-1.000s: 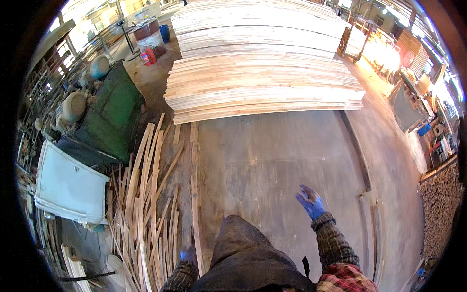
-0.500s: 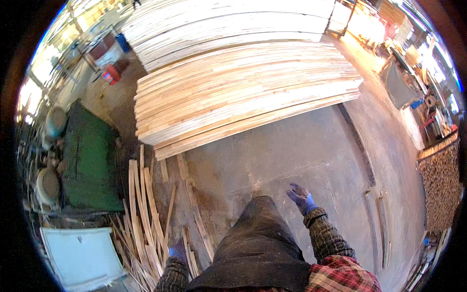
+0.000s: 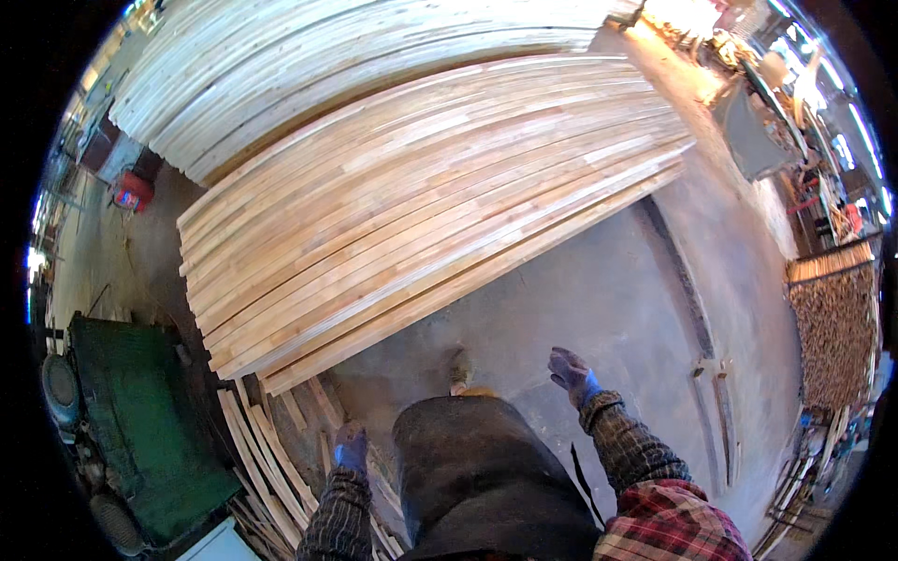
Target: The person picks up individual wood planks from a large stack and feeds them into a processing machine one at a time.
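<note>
Insp.: Main item & loc.?

Asst.: Long, flat-topped stack of pale wooden boards (image 3: pixel 430 206); used as landmark. It lay slantwise ahead. A taller-looking, whiter stack of long timber (image 3: pixel 355 75) stood just behind it.

Insp.: R. side?

Asst.: Purple-blue-gloved right hand (image 3: pixel 572 374) was on the near side of the landmark stack, apart from it, above smooth grey floor (image 3: pixel 561 280). Fingers extended, grip released, nothing held.

Insp.: L. side?

Asst.: Purple-blue-gloved left hand (image 3: pixel 351 447) was also on the near side, close to the stack's L. end, near loose, thin wooden strips (image 3: pixel 281 458). No board seen in it; clenched or relaxed, couldn't tell.

Insp.: Progress?

Asst.: Stack's top boards lay side by side, approx. level; in my judgement, that portion was done. Its near edge was stepped, lower boards jutting out. Strips by its L. end lay unstacked. Qty. left: couldn't determine.
</note>
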The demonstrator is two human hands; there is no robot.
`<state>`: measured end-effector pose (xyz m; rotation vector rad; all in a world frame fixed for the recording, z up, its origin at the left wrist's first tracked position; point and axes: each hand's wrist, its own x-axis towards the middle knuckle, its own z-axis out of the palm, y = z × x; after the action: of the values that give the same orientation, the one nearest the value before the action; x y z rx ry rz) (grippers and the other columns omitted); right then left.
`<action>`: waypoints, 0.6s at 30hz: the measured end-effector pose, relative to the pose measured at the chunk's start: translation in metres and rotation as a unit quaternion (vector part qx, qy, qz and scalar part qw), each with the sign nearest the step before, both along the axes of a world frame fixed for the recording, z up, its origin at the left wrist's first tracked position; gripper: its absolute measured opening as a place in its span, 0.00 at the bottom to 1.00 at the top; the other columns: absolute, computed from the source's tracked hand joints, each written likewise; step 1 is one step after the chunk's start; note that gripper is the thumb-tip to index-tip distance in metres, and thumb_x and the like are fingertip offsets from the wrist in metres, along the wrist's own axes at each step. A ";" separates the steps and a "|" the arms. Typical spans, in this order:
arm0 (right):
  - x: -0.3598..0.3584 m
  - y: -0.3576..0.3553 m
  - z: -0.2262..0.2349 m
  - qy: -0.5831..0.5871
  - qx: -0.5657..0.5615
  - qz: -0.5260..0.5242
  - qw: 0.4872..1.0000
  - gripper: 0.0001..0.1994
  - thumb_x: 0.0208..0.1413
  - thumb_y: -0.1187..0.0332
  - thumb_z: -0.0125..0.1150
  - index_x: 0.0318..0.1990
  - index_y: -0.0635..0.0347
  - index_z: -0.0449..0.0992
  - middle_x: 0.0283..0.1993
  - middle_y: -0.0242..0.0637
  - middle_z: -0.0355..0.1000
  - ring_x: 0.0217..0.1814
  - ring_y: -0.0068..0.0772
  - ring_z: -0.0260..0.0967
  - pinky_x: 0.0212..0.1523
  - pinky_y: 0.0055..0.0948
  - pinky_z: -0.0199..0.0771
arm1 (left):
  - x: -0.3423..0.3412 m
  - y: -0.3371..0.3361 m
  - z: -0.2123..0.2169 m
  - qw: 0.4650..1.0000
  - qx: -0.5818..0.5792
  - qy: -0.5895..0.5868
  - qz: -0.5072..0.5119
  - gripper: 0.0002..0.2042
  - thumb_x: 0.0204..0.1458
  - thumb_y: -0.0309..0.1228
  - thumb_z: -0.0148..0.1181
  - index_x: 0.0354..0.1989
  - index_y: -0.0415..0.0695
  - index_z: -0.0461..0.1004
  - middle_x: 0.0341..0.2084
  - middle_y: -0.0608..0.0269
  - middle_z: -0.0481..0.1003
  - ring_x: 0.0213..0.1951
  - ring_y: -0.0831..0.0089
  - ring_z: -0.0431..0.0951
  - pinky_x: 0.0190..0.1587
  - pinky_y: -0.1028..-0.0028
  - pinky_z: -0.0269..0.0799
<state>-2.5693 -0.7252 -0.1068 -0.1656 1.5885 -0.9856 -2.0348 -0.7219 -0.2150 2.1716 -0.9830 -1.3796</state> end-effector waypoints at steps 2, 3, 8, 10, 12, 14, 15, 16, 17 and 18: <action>-0.007 -0.040 -0.030 -0.041 0.009 -0.012 0.999 0.30 0.62 0.52 0.59 0.68 0.54 0.63 0.68 0.41 0.63 0.70 0.40 0.60 0.69 0.43 0.58 | -0.007 -0.045 -0.030 0.994 0.011 -0.092 -0.060 0.16 0.60 0.42 0.59 0.48 0.43 0.75 0.29 0.60 0.78 0.26 0.66 0.76 0.27 0.68 0.71; -0.007 -0.064 -0.044 -0.049 0.017 -0.008 0.999 0.31 0.63 0.50 0.57 0.69 0.53 0.61 0.70 0.42 0.60 0.72 0.42 0.57 0.70 0.44 0.56 | -0.006 -0.057 -0.040 0.990 0.016 -0.112 -0.079 0.16 0.60 0.42 0.59 0.50 0.43 0.74 0.32 0.59 0.77 0.30 0.65 0.76 0.31 0.68 0.72; 0.007 -0.133 -0.149 -0.107 0.059 -0.072 0.990 0.33 0.67 0.44 0.45 0.71 0.55 0.58 0.75 0.44 0.53 0.74 0.45 0.54 0.72 0.44 0.55 | -0.036 -0.117 -0.110 0.967 -0.086 0.033 -0.236 0.21 0.61 0.41 0.58 0.57 0.43 0.69 0.47 0.52 0.74 0.46 0.61 0.75 0.47 0.66 0.73; 0.016 -0.151 -0.201 -0.109 0.097 -0.110 0.983 0.33 0.68 0.43 0.41 0.71 0.57 0.57 0.75 0.45 0.53 0.74 0.46 0.53 0.72 0.43 0.55 | -0.057 -0.139 -0.142 0.959 -0.091 0.114 -0.244 0.23 0.61 0.41 0.58 0.60 0.43 0.67 0.53 0.50 0.73 0.52 0.60 0.74 0.53 0.65 0.73; 0.032 -0.164 -0.252 -0.136 0.129 -0.134 0.973 0.34 0.68 0.41 0.40 0.71 0.57 0.57 0.75 0.46 0.53 0.74 0.46 0.54 0.71 0.42 0.56 | -0.066 -0.144 -0.169 0.971 0.025 0.185 -0.147 0.27 0.60 0.43 0.58 0.65 0.44 0.64 0.55 0.49 0.71 0.56 0.55 0.73 0.58 0.61 0.71; 0.046 -0.181 -0.309 -0.155 0.145 -0.170 0.962 0.35 0.68 0.40 0.39 0.71 0.58 0.56 0.74 0.46 0.54 0.73 0.46 0.55 0.71 0.42 0.56 | -0.092 -0.187 -0.183 0.950 -0.023 0.006 -0.312 0.31 0.59 0.44 0.59 0.68 0.46 0.60 0.56 0.48 0.71 0.56 0.49 0.72 0.60 0.57 0.69; 0.051 -0.187 -0.342 -0.160 0.145 -0.195 0.957 0.36 0.67 0.40 0.39 0.71 0.57 0.56 0.74 0.46 0.54 0.73 0.46 0.56 0.71 0.42 0.56 | -0.111 -0.213 -0.188 0.944 0.010 -0.012 -0.331 0.32 0.57 0.45 0.60 0.69 0.46 0.59 0.58 0.47 0.70 0.57 0.47 0.71 0.61 0.56 0.69; 0.058 -0.191 -0.368 -0.168 0.152 -0.216 0.950 0.36 0.67 0.39 0.39 0.71 0.57 0.56 0.74 0.46 0.55 0.72 0.46 0.57 0.71 0.42 0.56 | -0.124 -0.234 -0.190 0.936 0.051 -0.031 -0.346 0.34 0.56 0.45 0.61 0.69 0.47 0.59 0.60 0.46 0.68 0.58 0.44 0.70 0.61 0.55 0.68; 0.073 -0.205 -0.388 -0.193 0.147 -0.230 0.943 0.37 0.66 0.38 0.38 0.72 0.57 0.56 0.74 0.45 0.55 0.72 0.46 0.57 0.71 0.42 0.56 | -0.126 -0.247 -0.205 0.935 0.025 -0.047 -0.349 0.35 0.53 0.43 0.64 0.69 0.46 0.60 0.60 0.46 0.69 0.60 0.46 0.69 0.62 0.56 0.66; 0.090 -0.219 -0.410 -0.217 0.138 -0.242 0.936 0.38 0.66 0.36 0.38 0.72 0.56 0.56 0.74 0.45 0.55 0.71 0.46 0.58 0.71 0.42 0.56 | -0.124 -0.255 -0.225 0.934 -0.006 -0.064 -0.351 0.36 0.50 0.42 0.66 0.68 0.45 0.60 0.60 0.45 0.69 0.62 0.49 0.69 0.63 0.57 0.65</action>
<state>-2.4794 -0.9441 -0.5172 0.6286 1.3539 -1.0629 -2.1583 -0.9770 -0.4396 1.9928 -1.9408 -1.5030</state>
